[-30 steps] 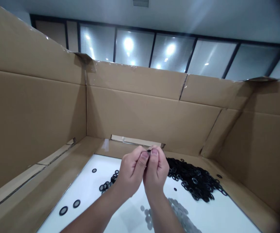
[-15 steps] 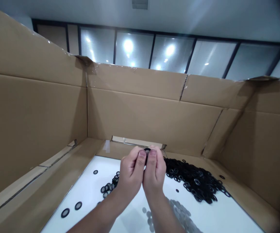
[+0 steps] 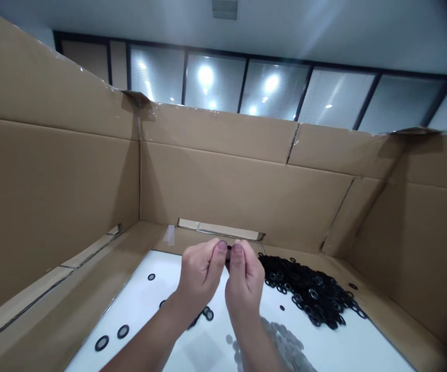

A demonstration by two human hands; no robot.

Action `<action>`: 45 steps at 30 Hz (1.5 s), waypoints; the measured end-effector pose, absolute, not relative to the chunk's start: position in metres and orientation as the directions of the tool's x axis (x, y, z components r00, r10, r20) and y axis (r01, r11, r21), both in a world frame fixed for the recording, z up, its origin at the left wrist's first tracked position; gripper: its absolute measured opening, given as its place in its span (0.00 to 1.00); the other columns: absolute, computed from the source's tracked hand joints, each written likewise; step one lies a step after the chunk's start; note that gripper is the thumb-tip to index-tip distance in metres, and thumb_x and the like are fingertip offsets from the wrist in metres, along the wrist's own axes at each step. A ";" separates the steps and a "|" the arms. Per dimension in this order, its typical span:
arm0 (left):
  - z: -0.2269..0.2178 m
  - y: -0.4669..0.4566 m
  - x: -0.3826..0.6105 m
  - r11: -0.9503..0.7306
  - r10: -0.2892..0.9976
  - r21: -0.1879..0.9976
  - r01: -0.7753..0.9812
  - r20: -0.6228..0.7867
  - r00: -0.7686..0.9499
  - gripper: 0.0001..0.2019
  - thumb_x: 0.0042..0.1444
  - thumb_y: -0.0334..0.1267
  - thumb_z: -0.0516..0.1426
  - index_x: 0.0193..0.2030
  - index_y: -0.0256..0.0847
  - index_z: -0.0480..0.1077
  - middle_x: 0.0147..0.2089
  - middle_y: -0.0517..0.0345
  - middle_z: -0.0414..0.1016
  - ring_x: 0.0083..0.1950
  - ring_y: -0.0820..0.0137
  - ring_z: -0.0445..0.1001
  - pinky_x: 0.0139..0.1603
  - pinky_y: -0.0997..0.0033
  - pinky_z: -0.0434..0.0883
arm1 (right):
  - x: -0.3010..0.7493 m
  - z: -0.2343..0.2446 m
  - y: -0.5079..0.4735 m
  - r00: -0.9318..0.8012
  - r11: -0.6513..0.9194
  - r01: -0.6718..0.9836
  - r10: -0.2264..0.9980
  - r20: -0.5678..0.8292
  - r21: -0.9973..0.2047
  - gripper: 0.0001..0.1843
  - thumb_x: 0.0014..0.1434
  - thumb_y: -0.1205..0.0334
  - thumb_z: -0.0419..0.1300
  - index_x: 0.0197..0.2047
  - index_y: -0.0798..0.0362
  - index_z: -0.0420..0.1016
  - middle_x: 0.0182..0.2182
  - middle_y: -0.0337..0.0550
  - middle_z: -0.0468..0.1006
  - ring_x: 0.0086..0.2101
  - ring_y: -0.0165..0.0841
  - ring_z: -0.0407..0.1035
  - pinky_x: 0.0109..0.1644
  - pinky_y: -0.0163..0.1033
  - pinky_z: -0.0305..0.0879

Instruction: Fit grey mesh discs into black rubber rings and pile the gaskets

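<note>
**One dark piece [image 3: 228,253] pinched between two bare hands**

At the far left, a white panel [image 3: 138,299] is enclosed by cardboard walls [image 3: 60,181]. Near its left edge, three ringed discs [image 3: 123,331] are laid flat, well apart from the forearm: two nearer the camera, one farther off. A few more dark-rimmed discs [image 3: 208,313] are partly covered by the left forearm [image 3: 157,330], so their number cannot be told.

The left grip [image 3: 198,271] is closed, thumb on top, the dark piece being pinched at its left side. The piece is held above the panel; only a narrow strip, running roughly upright, is seen between the thumbs, and its facing and true long axis cannot be told. Its other side is pinched by the right grip [image 3: 245,274].

Beside the right forearm, many pale discs [image 3: 289,346] are spread, too overlapped to be counted. One small dark disc [image 3: 282,308] is set apart. Farther right, countless black rings [image 3: 312,294] are heaped; beyond them, one loose ring [image 3: 352,286] is seen on cardboard.
</note>
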State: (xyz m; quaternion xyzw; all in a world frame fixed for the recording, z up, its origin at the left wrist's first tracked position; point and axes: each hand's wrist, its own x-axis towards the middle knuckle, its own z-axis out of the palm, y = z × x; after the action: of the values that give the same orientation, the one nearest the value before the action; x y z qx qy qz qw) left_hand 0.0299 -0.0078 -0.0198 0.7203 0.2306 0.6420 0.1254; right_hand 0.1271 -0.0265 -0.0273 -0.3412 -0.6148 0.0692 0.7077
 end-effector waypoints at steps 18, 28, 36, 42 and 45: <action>-0.028 -0.010 0.037 -0.874 0.451 0.428 0.228 0.891 0.056 0.20 0.72 0.38 0.45 0.25 0.43 0.51 0.21 0.64 0.55 0.21 0.72 0.53 0.27 0.69 0.54 | 0.114 -0.037 -0.028 0.394 0.717 0.353 0.468 0.791 -0.600 0.22 0.74 0.53 0.48 0.26 0.49 0.53 0.20 0.31 0.55 0.20 0.27 0.52 0.23 0.34 0.50; -0.027 -0.004 0.037 -0.858 0.502 0.503 0.104 0.864 -0.034 0.20 0.71 0.37 0.48 0.25 0.42 0.53 0.20 0.67 0.52 0.20 0.76 0.53 0.23 0.74 0.53 | 0.120 -0.040 -0.020 0.303 0.718 0.229 0.589 0.749 -0.657 0.21 0.74 0.51 0.46 0.29 0.49 0.55 0.21 0.31 0.54 0.22 0.27 0.51 0.25 0.34 0.50; -0.014 0.003 0.017 -0.804 0.582 0.594 -0.015 0.793 0.180 0.18 0.71 0.42 0.50 0.28 0.41 0.61 0.22 0.66 0.57 0.23 0.76 0.57 0.25 0.76 0.57 | 0.140 -0.025 -0.019 0.109 0.766 0.274 0.577 0.810 -0.582 0.20 0.75 0.57 0.47 0.29 0.50 0.57 0.22 0.32 0.58 0.23 0.27 0.54 0.27 0.33 0.51; -0.002 0.003 -0.003 -0.846 0.491 0.532 0.019 0.765 0.417 0.21 0.71 0.41 0.49 0.25 0.42 0.50 0.22 0.67 0.49 0.23 0.76 0.50 0.24 0.74 0.51 | 0.157 -0.012 -0.026 -0.232 0.827 0.352 0.532 0.814 -0.439 0.19 0.73 0.60 0.50 0.28 0.50 0.57 0.23 0.32 0.57 0.24 0.27 0.54 0.29 0.34 0.50; -0.005 -0.003 0.008 -0.859 0.511 0.504 0.092 0.832 0.217 0.20 0.71 0.38 0.49 0.25 0.41 0.53 0.21 0.67 0.51 0.22 0.77 0.51 0.24 0.74 0.51 | 0.139 -0.021 -0.028 0.010 0.765 0.315 0.590 0.808 -0.562 0.19 0.74 0.57 0.48 0.29 0.50 0.58 0.22 0.32 0.58 0.23 0.27 0.54 0.28 0.34 0.50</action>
State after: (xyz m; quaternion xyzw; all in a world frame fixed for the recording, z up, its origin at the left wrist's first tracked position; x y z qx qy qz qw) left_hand 0.0079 -0.0034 -0.0051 0.7598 0.1986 0.5934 0.1765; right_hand 0.1394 -0.0280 -0.0211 -0.3255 -0.6952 0.1085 0.6316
